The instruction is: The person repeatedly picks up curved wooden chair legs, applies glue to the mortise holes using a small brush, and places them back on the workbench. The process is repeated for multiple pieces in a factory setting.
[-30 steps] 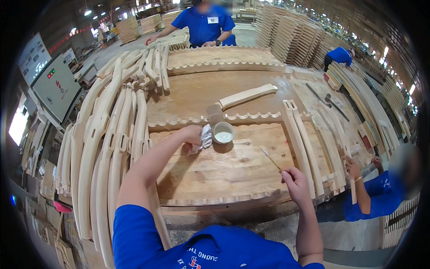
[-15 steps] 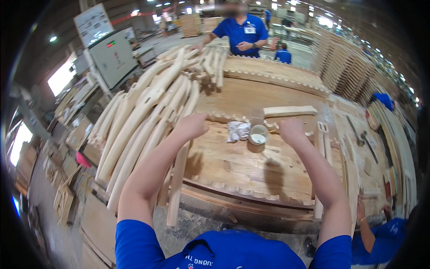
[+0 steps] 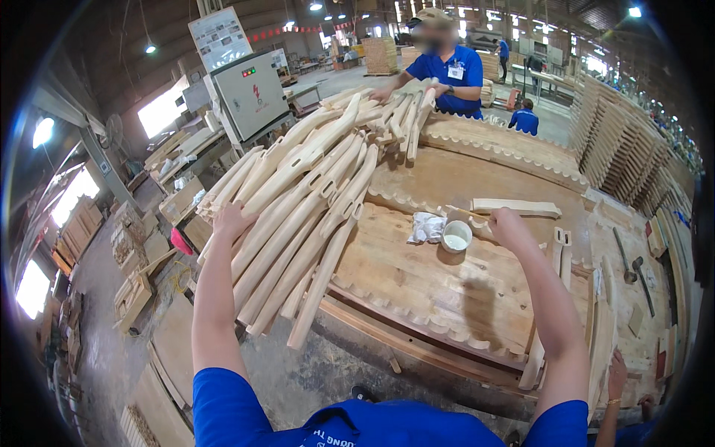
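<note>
My left hand [image 3: 232,221] is closed over a curved wooden piece [image 3: 257,195] at the left side of a large pile; its fingertips are partly hidden. The pile's long pale pieces have slots near their joints. My right hand [image 3: 510,228] grips a thin brush [image 3: 471,213], its pale tip pointing left above the workbench. Below that tip stands a cup [image 3: 456,237] with white liquid inside. A crumpled white cloth [image 3: 427,228] lies just left of the cup. Beyond the brush is a single loose wooden piece [image 3: 517,208].
Scalloped wooden rails [image 3: 506,153] run across the workbench [image 3: 417,279]. Across it a co-worker [image 3: 454,78] in blue touches the pile's far end. Another person's hand [image 3: 617,375] shows at lower right, below a hammer [image 3: 642,283]. A control cabinet [image 3: 249,95] stands at left.
My left hand has moved left, from the pile's right side to its left side. The view has shifted, so the bench sits further right. My right hand stays near the cup.
</note>
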### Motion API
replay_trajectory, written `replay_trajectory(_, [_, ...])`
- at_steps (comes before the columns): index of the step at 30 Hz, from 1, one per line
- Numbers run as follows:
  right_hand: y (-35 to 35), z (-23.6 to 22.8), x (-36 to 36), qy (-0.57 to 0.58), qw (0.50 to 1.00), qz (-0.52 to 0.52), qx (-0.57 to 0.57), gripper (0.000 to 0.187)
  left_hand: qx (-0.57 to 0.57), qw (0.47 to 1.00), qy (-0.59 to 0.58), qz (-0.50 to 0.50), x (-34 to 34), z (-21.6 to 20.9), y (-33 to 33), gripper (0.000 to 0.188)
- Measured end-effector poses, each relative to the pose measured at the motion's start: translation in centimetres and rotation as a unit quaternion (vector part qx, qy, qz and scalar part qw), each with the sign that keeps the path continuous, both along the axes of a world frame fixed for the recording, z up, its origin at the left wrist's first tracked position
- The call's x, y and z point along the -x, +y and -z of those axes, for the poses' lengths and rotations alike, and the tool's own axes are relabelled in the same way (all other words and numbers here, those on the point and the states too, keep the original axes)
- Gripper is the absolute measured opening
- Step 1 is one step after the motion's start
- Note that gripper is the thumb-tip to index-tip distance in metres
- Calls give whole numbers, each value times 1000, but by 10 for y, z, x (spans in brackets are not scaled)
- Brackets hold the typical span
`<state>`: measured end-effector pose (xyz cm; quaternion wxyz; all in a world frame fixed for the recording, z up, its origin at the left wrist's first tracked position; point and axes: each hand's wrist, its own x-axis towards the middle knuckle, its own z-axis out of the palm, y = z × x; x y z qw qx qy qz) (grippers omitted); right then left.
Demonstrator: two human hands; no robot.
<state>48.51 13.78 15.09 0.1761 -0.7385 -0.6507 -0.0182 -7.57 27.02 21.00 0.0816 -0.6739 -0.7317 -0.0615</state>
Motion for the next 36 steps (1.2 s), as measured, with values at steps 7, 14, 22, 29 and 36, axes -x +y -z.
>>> replay_trajectory(7, [-18,-10,-20,74,987,8,-140,18,-10,998,-32,43,-28,-4,-9,67])
replay_trajectory(14, [-2,-45,6,484,851,-111,-168,21,92,934,-335,80,-41,2,-79,39])
replay_trajectory(22, [-9,-57,98,684,664,-245,-175,15,233,671,-701,67,-125,122,-235,25])
replay_trajectory(29, [-5,7,152,657,706,-235,-125,13,242,636,-723,117,-128,213,-266,30])
replay_trajectory(36, [-9,23,182,505,839,-185,-84,15,264,624,-726,116,-117,237,-269,33])
